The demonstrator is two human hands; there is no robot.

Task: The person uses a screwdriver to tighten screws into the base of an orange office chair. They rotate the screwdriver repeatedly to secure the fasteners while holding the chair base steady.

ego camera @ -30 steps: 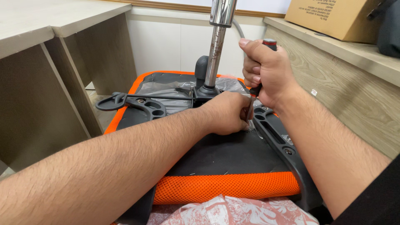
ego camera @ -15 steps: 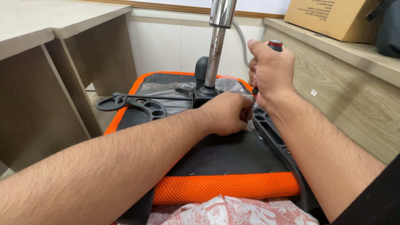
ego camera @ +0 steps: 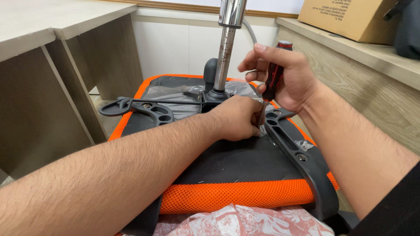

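Note:
An upturned office chair seat with orange mesh edging lies in front of me, its chrome gas cylinder pointing up. My right hand grips a red and black screwdriver held upright, its tip down at the black plastic armrest bracket on the seat's right side. My left hand rests on the seat underside, fingers pinched around the screwdriver's shaft near the tip. The screw itself is hidden by my fingers.
A second black armrest bracket and a lever lie on the seat's left. Wooden desk panels stand to the left, a wooden shelf with a cardboard box to the right. Patterned cloth lies at the near edge.
My right hand has shifted its grip on the screwdriver handle, fingers now spread further out, as if turning it. My left hand stays at the tip.

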